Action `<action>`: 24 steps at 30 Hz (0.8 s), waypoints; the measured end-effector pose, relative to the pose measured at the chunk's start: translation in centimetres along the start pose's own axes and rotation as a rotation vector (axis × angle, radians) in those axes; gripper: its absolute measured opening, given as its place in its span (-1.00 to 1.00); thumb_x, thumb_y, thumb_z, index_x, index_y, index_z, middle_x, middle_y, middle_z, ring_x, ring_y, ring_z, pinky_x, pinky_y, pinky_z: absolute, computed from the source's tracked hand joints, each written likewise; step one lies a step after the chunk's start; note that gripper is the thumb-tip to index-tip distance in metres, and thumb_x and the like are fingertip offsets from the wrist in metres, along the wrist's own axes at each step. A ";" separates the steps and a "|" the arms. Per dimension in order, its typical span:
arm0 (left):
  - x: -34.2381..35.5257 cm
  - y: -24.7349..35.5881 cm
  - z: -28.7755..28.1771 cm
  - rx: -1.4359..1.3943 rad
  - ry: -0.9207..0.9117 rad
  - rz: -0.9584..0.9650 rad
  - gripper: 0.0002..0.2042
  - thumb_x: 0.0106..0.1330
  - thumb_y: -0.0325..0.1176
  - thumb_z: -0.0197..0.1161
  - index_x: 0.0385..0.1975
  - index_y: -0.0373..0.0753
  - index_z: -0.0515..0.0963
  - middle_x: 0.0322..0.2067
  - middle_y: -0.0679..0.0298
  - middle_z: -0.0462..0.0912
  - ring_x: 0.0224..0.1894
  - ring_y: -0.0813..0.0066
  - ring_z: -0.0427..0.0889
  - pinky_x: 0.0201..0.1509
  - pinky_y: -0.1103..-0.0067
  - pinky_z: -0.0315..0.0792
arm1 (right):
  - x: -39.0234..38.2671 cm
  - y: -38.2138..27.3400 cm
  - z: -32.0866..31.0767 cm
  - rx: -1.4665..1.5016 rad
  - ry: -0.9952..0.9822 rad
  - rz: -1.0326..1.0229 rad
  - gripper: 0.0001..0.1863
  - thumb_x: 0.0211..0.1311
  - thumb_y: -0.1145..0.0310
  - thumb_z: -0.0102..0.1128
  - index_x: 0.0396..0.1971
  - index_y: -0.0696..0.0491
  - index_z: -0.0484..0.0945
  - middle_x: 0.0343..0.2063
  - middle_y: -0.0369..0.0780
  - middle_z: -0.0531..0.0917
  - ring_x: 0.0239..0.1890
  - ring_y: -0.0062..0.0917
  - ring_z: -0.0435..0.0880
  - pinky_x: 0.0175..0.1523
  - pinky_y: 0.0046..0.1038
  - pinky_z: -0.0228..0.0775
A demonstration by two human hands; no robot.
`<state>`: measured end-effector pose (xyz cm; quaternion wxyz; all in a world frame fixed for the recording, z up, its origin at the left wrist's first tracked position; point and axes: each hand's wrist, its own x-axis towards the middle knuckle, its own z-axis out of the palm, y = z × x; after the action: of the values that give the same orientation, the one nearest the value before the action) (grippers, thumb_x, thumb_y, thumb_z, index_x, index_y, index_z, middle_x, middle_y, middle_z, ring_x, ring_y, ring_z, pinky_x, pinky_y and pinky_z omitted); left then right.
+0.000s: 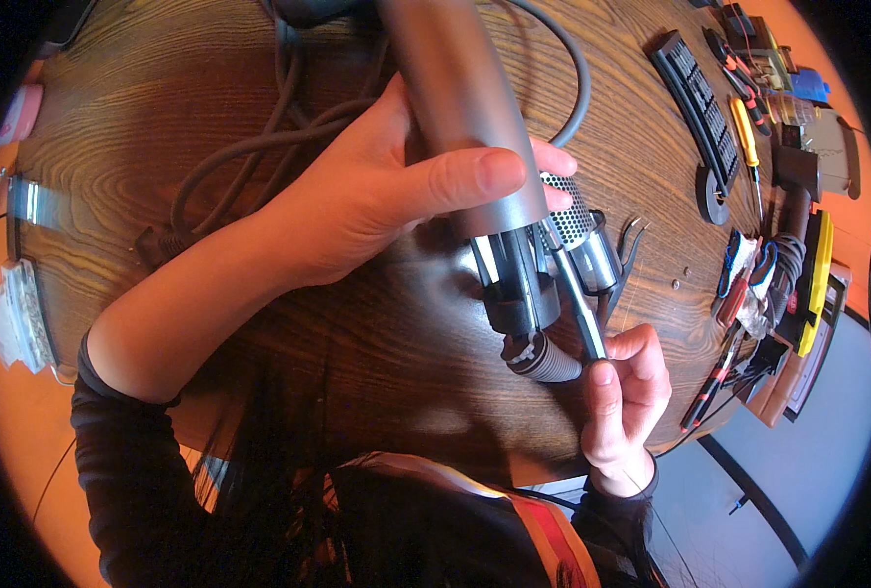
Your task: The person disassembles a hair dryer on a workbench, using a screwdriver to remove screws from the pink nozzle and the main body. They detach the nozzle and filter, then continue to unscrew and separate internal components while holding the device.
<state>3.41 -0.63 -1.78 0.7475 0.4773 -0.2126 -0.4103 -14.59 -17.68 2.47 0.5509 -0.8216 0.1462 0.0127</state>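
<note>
My left hand [377,196] wraps the grey hair dryer handle [470,118], thumb pressed across it – steadying it above the wooden table [357,323] so its open lower end faces me at six o'clock. My right hand [627,392] pinches a slim tool [578,299], its tip angled up toward eleven o'clock into that opening. A yellow-handled screwdriver [744,132] lies at two o'clock – well apart.

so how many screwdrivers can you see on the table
3, possibly more hidden in the clutter: a yellow-handled screwdriver at upper right, a red-and-black screwdriver at lower right, and one in the right hand.
</note>
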 end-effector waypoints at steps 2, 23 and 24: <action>0.0 0.0 0.0 -0.002 -0.001 -0.001 -0.28 0.03 0.18 0.14 -0.04 -0.32 0.12 -0.04 -0.19 0.38 -0.05 0.10 0.49 0.00 0.35 0.37 | 0.1 0.0 0.1 0.003 -0.002 0.011 -0.90 0.12 0.47 0.05 -0.42 0.12 0.33 -0.81 -0.40 0.39 -0.73 -0.82 0.27 -0.55 -0.74 0.09; -0.1 -0.1 -0.1 -0.009 0.005 -0.006 -0.26 0.03 0.17 0.15 0.01 -0.29 0.07 -0.03 -0.18 0.37 -0.03 0.09 0.47 0.01 0.35 0.36 | -0.1 0.4 0.3 0.002 0.009 -0.006 -0.89 0.13 0.45 0.05 -0.42 0.11 0.32 -0.82 -0.42 0.36 -0.75 -0.83 0.24 -0.57 -0.74 0.07; -0.1 -0.1 -0.1 -0.007 0.006 -0.006 -0.26 0.03 0.17 0.16 0.01 -0.29 0.07 -0.03 -0.18 0.37 -0.03 0.09 0.47 0.01 0.35 0.36 | -0.1 0.4 0.3 -0.007 0.008 -0.013 -0.89 0.13 0.45 0.05 -0.42 0.11 0.32 -0.82 -0.42 0.36 -0.75 -0.83 0.24 -0.57 -0.74 0.07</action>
<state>3.39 -0.55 -1.91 0.7486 0.4764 -0.2076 -0.4118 -14.77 -17.55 1.99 0.5476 -0.8245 0.1429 0.0061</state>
